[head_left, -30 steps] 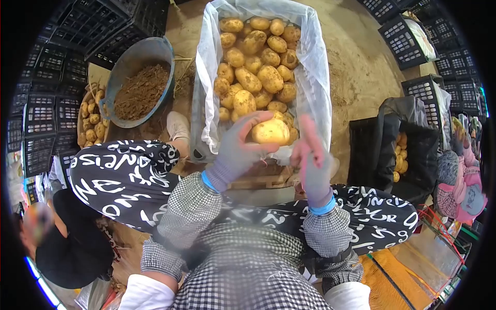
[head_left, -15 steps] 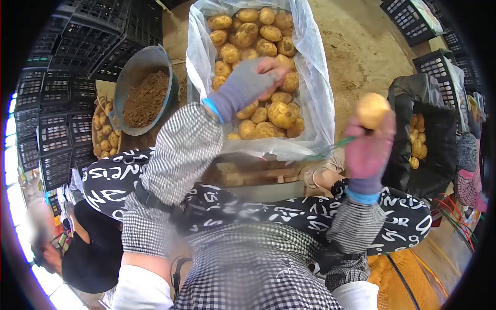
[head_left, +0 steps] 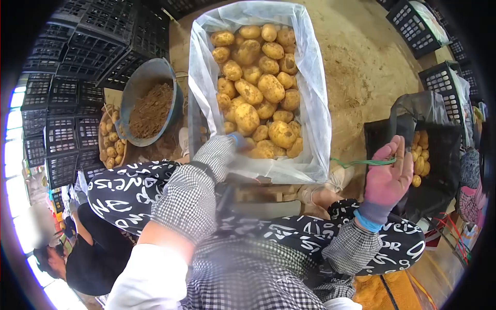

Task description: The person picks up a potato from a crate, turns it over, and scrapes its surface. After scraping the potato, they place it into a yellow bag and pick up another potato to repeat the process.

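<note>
A crate lined with white plastic (head_left: 316, 103) stands in front of me, full of yellow potatoes (head_left: 258, 88). My left arm reaches into its near edge. My left hand (head_left: 242, 144) is hidden behind the liner past the blue cuff, so its grip cannot be seen. My right hand (head_left: 390, 173), in a pink-palmed glove, is spread open with nothing in it, at the rim of a black-lined crate (head_left: 439, 181) that holds a few potatoes (head_left: 419, 155). A thin green cord (head_left: 361, 163) runs from its fingertips towards the white liner.
A blue basin of brown soil (head_left: 150, 108) sits left of the lined crate, with a basket of small potatoes (head_left: 109, 144) beside it. Black plastic crates are stacked at left (head_left: 67, 103) and top right (head_left: 413, 20). Another person (head_left: 88, 258) crouches at lower left.
My right hand carried a potato right and let it go; it is now empty. My left hand went from the potato back into the lined crate and dropped behind the liner.
</note>
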Available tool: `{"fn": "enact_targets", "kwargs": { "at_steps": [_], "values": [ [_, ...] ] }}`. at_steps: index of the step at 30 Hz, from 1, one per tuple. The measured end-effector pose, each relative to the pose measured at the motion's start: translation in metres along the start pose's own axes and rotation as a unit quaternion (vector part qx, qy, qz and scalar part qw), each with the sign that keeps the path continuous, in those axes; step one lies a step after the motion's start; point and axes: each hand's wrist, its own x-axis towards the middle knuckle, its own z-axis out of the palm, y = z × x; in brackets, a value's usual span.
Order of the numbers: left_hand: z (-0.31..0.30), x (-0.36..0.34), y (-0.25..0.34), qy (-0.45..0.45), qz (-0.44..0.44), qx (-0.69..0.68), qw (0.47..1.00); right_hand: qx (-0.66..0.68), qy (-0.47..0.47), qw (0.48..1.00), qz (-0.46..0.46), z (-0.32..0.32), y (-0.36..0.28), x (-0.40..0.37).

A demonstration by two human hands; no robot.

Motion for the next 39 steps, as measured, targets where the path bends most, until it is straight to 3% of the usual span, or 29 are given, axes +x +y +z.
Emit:
{"fn": "enact_targets", "kwargs": {
  "at_steps": [5, 7, 8, 9, 10, 11, 15, 18, 22, 24, 28, 30, 33, 36, 39],
  "values": [
    [0.005, 0.005, -0.011, 0.039, -0.017, -0.043, 0.998, -0.193, 0.021, 0.981, -0.026, 0.031, 0.035, -0.011],
    [-0.009, -0.021, -0.014, 0.039, 0.041, -0.128, 0.990, -0.255, 0.027, 0.967, -0.008, 0.031, 0.046, -0.019],
    [-0.022, -0.040, -0.017, 0.031, 0.080, -0.188, 0.978, -0.341, -0.015, 0.940, -0.012, 0.032, 0.052, -0.025],
    [-0.048, -0.078, -0.020, 0.018, 0.068, -0.406, 0.911, -0.422, -0.058, 0.904, -0.018, 0.035, 0.058, -0.032],
    [-0.065, -0.107, -0.022, 0.003, 0.054, -0.602, 0.797, -0.500, -0.098, 0.860, -0.023, 0.037, 0.066, -0.039],
    [-0.070, -0.122, -0.023, -0.003, 0.069, -0.654, 0.754, -0.492, -0.081, 0.866, 0.040, 0.038, 0.077, -0.042],
    [-0.101, -0.213, 0.004, -0.054, 0.163, -0.809, 0.563, -0.614, -0.219, 0.758, 0.035, 0.029, 0.128, -0.063],
    [-0.097, -0.245, 0.025, -0.063, 0.256, -0.806, 0.531, -0.657, -0.278, 0.699, 0.039, 0.045, 0.137, -0.079],
    [-0.065, -0.241, 0.043, -0.059, 0.271, -0.844, 0.459, -0.628, -0.329, 0.698, 0.105, 0.039, 0.133, -0.074],
    [-0.058, -0.243, 0.043, -0.029, 0.272, -0.847, 0.457, -0.602, -0.366, 0.701, 0.110, 0.037, 0.132, -0.074],
    [-0.056, -0.242, 0.044, 0.010, 0.332, -0.850, 0.409, -0.549, -0.368, 0.735, 0.150, 0.032, 0.138, -0.072],
    [-0.056, -0.241, 0.041, 0.018, 0.320, -0.853, 0.412, -0.532, -0.359, 0.749, 0.164, 0.035, 0.139, -0.072],
    [-0.054, -0.237, 0.043, 0.043, 0.326, -0.855, 0.402, -0.552, -0.373, 0.732, 0.143, 0.036, 0.141, -0.069],
    [-0.044, -0.234, 0.045, 0.089, 0.338, -0.841, 0.413, -0.389, -0.214, 0.843, 0.303, 0.054, 0.132, -0.070],
    [-0.046, -0.230, 0.048, 0.159, 0.355, -0.801, 0.456, -0.478, -0.292, 0.802, 0.209, 0.039, 0.139, -0.068]
  ]
}}
